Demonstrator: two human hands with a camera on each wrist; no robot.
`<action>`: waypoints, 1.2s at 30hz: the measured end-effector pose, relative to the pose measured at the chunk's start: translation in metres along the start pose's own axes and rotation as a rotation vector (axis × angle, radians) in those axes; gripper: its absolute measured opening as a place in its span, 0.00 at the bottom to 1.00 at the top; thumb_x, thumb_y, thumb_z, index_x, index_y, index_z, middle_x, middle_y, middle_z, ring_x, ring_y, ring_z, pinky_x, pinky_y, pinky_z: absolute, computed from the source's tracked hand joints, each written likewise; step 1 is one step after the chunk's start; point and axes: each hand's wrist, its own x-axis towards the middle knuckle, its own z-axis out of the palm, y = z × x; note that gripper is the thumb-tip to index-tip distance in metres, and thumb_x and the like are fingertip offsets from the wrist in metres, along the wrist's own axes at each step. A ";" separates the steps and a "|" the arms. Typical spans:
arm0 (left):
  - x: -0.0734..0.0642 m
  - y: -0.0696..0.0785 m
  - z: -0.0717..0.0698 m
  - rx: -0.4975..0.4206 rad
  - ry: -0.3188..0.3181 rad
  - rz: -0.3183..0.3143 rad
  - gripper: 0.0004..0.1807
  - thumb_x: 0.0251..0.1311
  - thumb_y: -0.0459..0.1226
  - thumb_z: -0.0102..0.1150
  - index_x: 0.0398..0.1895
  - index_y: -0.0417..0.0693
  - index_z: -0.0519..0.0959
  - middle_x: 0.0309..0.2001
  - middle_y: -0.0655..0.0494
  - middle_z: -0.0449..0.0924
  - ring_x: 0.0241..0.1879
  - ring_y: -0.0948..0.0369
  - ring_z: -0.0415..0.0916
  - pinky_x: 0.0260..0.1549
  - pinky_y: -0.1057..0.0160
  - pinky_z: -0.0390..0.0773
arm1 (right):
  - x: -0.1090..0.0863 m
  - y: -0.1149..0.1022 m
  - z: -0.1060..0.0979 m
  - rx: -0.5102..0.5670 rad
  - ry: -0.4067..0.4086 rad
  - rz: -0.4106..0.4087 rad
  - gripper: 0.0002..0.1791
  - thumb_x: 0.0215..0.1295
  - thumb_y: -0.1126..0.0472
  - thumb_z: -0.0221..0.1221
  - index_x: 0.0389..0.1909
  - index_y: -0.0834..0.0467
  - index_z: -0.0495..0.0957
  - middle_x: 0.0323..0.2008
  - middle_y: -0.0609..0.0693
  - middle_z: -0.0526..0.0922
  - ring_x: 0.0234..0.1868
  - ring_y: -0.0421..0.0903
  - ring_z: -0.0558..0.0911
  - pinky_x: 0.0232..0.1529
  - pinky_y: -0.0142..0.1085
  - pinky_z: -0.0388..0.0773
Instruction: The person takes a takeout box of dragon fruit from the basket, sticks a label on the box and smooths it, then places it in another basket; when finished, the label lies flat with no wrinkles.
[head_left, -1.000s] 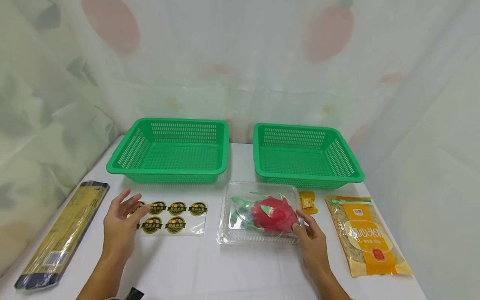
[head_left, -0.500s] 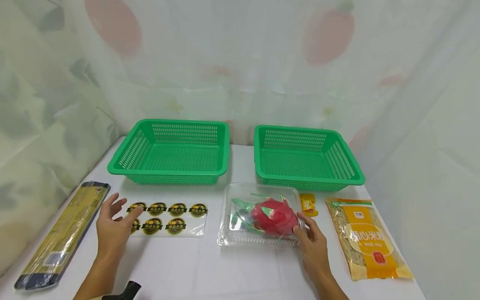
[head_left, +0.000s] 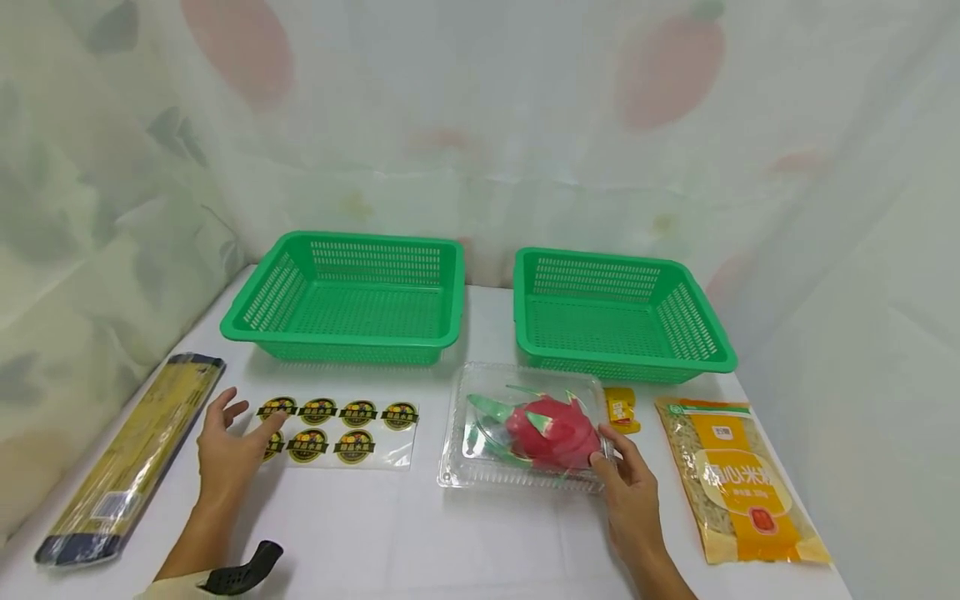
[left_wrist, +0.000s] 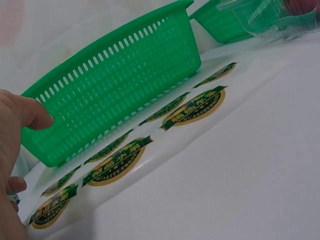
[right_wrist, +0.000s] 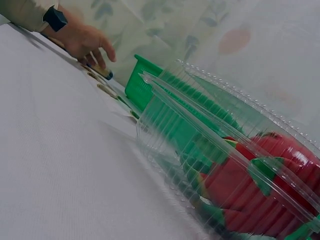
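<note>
My left hand [head_left: 231, 454] is held over the left end of a clear sheet of round fruit stickers [head_left: 392, 450], fingers loosely bent and holding nothing. In the left wrist view its thumb and a fingertip show at the left edge, above the round stickers [left_wrist: 117, 165]. My right hand [head_left: 628, 483] grips the right edge of a clear plastic clamshell box [head_left: 480, 477], thumb on the near corner and fingers along the side. Inside the box lies a red dragon fruit [head_left: 551, 433] with green tips. The right wrist view shows the box's ribbed wall [right_wrist: 165, 120] close up.
Two green baskets [head_left: 345, 340] [head_left: 626, 360] stand at the back with nothing in them. A long noodle pack [head_left: 135, 458] lies far left. At right are an orange rice-noodle bag [head_left: 738, 483] and a small yellow packet [head_left: 621, 410]. Patterned curtains enclose the table.
My left hand has drawn left and slightly toward me, uncovering more stickers. The right hand and the box have stayed in place; the head view has shifted a little.
</note>
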 end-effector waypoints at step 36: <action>0.017 -0.006 0.014 0.349 0.093 0.006 0.52 0.53 0.51 0.67 0.74 0.38 0.51 0.57 0.34 0.66 0.60 0.33 0.52 0.53 0.34 0.45 | -0.001 -0.002 -0.001 -0.018 0.000 0.006 0.21 0.72 0.67 0.52 0.64 0.59 0.69 0.62 0.47 0.66 0.51 0.49 0.70 0.47 0.27 0.74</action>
